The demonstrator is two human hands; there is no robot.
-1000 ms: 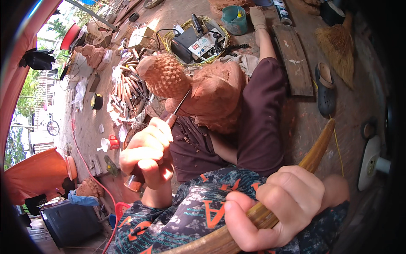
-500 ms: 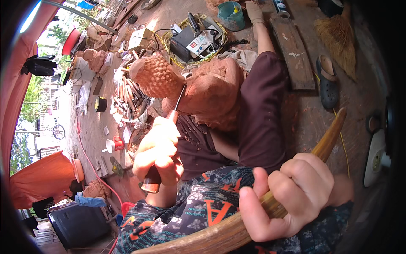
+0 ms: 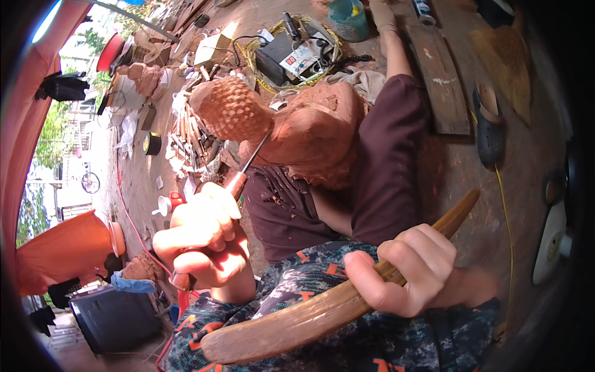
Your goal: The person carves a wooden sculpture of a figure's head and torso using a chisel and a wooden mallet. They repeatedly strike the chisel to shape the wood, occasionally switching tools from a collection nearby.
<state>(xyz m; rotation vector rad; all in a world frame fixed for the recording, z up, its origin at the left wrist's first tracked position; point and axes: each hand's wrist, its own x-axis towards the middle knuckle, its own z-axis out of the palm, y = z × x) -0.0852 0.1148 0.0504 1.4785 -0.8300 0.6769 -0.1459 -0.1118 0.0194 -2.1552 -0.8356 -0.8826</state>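
A reddish-brown carved figure [image 3: 319, 133] lies between my legs, its head [image 3: 229, 111] covered in rounded bumps and turned to the left. My left hand [image 3: 204, 232] is closed around the wooden handle of a carving chisel [image 3: 235, 184]. The chisel's thin metal shank runs up to the figure's neck, and its tip appears to touch there. Over my lap, my right hand [image 3: 406, 270] grips a long curved wooden club [image 3: 279, 332] near its middle. The club's broad end points lower left, its narrow end upper right, apart from the chisel.
Many wooden-handled tools [image 3: 192, 139] lie in a pile left of the figure. Beyond it sit a black-and-white electrical box [image 3: 304, 61] ringed by yellow cable and a teal bucket [image 3: 347, 22]. A plank [image 3: 440, 80], a clog [image 3: 489, 133] and a broom [image 3: 505, 68] are at right.
My right hand has moved left with the club, and the club's broad end has come into view. My left hand has shifted left, tilting the chisel more. The whole view has shifted slightly.
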